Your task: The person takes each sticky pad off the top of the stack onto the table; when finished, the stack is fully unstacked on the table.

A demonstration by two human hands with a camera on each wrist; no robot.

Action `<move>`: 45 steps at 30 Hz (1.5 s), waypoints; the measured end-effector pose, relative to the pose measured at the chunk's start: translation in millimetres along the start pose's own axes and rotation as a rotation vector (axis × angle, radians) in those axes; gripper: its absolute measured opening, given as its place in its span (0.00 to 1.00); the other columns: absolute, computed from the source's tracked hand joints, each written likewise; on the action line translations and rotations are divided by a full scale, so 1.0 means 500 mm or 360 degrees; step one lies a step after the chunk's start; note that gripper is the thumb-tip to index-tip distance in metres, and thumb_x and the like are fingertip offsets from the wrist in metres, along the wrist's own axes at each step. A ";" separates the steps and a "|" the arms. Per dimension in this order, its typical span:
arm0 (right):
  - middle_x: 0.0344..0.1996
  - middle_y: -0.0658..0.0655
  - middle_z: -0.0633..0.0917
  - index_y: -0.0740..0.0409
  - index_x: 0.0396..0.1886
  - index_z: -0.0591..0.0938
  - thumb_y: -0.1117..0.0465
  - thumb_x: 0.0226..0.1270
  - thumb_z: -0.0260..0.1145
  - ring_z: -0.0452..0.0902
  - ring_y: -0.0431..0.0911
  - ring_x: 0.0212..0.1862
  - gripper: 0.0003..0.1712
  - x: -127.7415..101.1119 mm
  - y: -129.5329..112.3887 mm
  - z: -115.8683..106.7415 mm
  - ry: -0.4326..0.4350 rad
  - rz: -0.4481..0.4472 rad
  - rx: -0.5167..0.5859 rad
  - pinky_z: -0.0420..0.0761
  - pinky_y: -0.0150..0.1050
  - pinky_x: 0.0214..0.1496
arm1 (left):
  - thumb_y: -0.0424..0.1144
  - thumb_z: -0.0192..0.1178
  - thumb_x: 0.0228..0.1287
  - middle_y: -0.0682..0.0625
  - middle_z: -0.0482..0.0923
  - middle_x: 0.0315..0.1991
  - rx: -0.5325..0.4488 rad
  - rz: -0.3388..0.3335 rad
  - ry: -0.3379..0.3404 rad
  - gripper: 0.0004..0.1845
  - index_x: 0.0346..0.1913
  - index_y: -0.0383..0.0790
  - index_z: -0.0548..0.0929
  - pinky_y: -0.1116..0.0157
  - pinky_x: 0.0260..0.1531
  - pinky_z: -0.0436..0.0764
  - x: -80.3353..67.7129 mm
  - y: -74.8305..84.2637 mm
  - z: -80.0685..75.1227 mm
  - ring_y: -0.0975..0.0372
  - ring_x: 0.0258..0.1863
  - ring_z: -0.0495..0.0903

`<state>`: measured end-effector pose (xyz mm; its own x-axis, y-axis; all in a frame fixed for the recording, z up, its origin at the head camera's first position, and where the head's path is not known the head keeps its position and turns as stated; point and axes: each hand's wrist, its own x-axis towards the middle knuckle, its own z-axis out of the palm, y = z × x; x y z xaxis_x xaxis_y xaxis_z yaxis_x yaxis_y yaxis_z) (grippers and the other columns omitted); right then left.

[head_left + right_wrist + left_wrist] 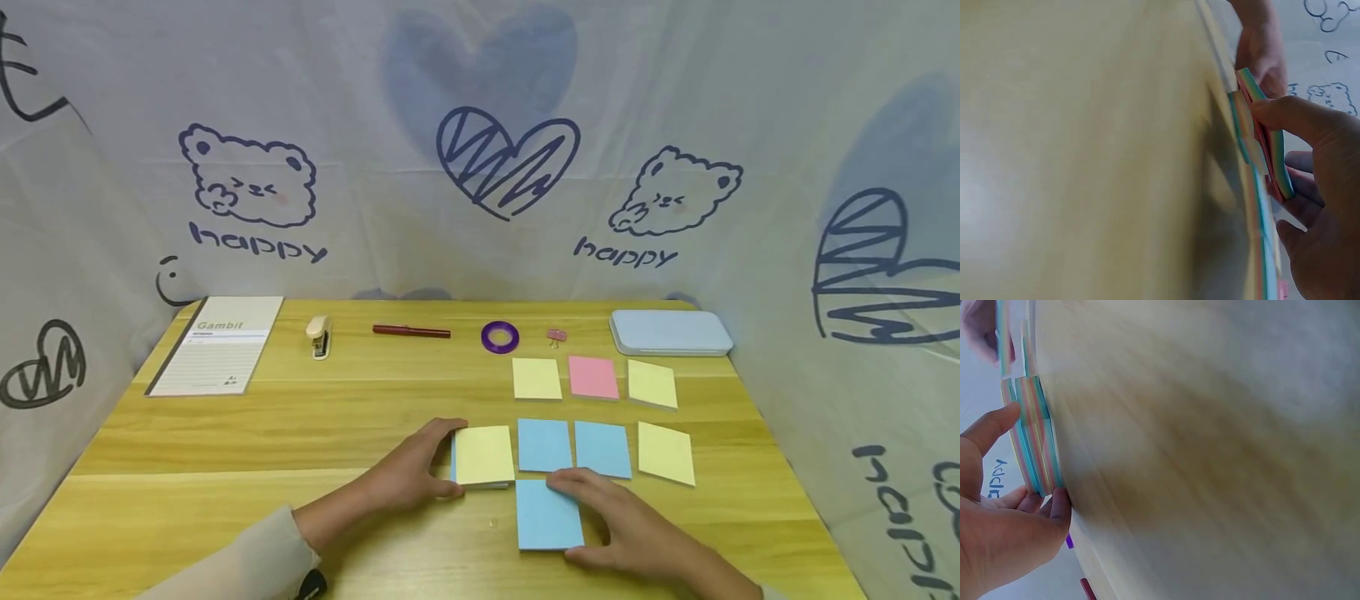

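My left hand [411,468] grips a stack of sticky note pads [483,456] by its near and far edges. The top pad is yellow, with a blue one peeking out beneath. Striped multicoloured edges of this stack [1038,440] show in the left wrist view. My right hand [626,523] holds a blue-topped sticky note pad [548,518] between thumb and fingers, just right of the stack and nearer to me. In the right wrist view the held pad [1280,164] is tilted. Two blue pads, a left one [544,445] and a right one [603,448], lie beyond it.
A yellow pad [666,454] ends the middle row. Behind lie a yellow pad [536,379], a pink pad [593,378] and another yellow pad [652,384]. Along the back are a notebook [217,346], stapler [318,337], pen [411,331], purple tape roll [486,342], binder clip [557,334] and pale case [671,332].
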<state>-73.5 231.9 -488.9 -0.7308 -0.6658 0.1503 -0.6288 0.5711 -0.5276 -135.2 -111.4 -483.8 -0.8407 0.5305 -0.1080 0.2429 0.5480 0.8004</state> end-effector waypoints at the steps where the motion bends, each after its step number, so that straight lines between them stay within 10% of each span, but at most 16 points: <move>1: 0.70 0.45 0.74 0.50 0.75 0.72 0.45 0.62 0.78 0.75 0.44 0.65 0.44 -0.006 -0.001 0.003 0.0000 -0.0027 -0.0026 0.81 0.44 0.64 | 0.38 0.78 0.58 0.39 0.68 0.72 0.0000 0.0001 0.0001 0.48 0.77 0.36 0.62 0.41 0.71 0.66 0.000 0.001 0.000 0.43 0.73 0.66; 15: 0.72 0.44 0.71 0.50 0.76 0.71 0.37 0.62 0.74 0.72 0.44 0.69 0.46 -0.017 -0.006 0.009 -0.0136 0.0002 -0.0096 0.79 0.46 0.67 | 0.37 0.77 0.58 0.39 0.68 0.71 0.0007 0.0007 0.0004 0.48 0.78 0.35 0.62 0.42 0.72 0.66 0.001 -0.003 0.000 0.43 0.73 0.66; 33: 0.75 0.53 0.69 0.52 0.80 0.65 0.43 0.61 0.78 0.67 0.55 0.74 0.52 0.173 0.011 -0.018 -0.0188 0.0143 0.0167 0.71 0.60 0.72 | 0.38 0.76 0.60 0.38 0.66 0.73 -0.0033 0.0038 -0.0037 0.47 0.77 0.35 0.61 0.38 0.72 0.65 0.001 -0.013 -0.001 0.41 0.73 0.64; 45: 0.74 0.54 0.71 0.55 0.78 0.67 0.45 0.61 0.78 0.67 0.53 0.74 0.50 0.219 0.007 0.008 -0.0286 0.0174 0.0224 0.71 0.54 0.74 | 0.38 0.77 0.59 0.39 0.68 0.71 -0.0022 0.0048 -0.0017 0.46 0.76 0.34 0.63 0.40 0.71 0.67 -0.001 -0.010 -0.002 0.43 0.72 0.67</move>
<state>-154.8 158.9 -477.6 -0.7255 -0.6857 -0.0584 -0.4965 0.5804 -0.6454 -136.2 -115.1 -487.3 -0.8278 0.5536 -0.0903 0.2611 0.5227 0.8115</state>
